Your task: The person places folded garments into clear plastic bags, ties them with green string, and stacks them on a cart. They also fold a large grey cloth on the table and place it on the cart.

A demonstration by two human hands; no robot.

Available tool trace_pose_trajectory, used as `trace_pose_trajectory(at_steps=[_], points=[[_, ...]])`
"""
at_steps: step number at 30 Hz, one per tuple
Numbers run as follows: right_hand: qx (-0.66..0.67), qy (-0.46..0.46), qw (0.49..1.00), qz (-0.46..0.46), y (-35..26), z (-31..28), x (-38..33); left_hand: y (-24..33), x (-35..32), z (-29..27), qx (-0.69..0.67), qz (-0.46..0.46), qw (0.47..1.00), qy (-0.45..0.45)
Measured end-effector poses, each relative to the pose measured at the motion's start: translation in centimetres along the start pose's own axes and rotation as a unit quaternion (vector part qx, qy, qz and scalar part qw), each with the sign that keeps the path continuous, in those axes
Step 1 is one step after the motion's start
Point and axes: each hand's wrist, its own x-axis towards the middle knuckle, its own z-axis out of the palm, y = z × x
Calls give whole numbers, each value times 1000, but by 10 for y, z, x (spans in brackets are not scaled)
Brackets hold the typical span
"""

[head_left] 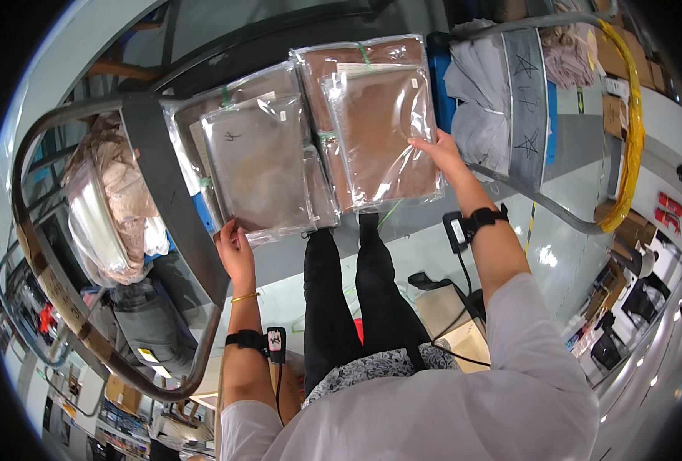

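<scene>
Fingers of my left hand (235, 250) pinch the lower corner of a clear flat bag of grey-brown cloth (258, 170); my right hand (438, 152) pinches a clear flat bag of brown cloth (387, 134). Both bags are lifted above bundled stacks beyond my fingers. Judged step: comparing; next needs steady lowering.

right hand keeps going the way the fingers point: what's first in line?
The right hand already grips the brown garment bag; straight on lies the banded stack of brown bags beneath it, though depth is unclear.
</scene>
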Motion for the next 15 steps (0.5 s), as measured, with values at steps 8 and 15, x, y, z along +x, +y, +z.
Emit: trace_pose_trajectory(at_steps=[8, 15], points=[[-407, 180, 862, -242, -110, 33, -148, 13, -8, 0, -34, -30, 996, -81], [-327, -39, 936, -123, -36, 121, -122, 5, -7, 8, -12, -21, 992, -124]])
